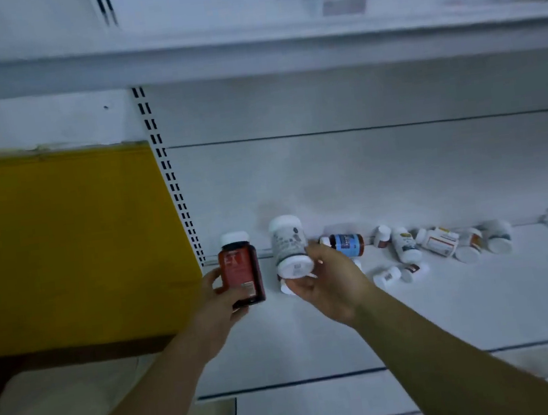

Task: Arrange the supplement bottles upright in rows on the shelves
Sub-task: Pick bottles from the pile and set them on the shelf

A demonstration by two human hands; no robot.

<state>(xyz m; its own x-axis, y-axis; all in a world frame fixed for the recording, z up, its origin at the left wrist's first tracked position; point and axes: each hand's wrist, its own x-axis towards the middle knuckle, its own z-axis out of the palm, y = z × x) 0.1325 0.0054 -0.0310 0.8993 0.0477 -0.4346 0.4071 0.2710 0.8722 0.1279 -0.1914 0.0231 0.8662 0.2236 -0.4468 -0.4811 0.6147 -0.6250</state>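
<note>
Left grip (223,294) wrapped round red bottle (240,266), long axis near upright, cap up, close over back-left corner of shelf (482,285). Right grip (326,280) clutching white bottle (289,246) just beside it, base tipped toward camera, cap up and away. Probably needs base swung down first. Loose bottles (435,242) lying flat along back edge, right of both grips.
</note>
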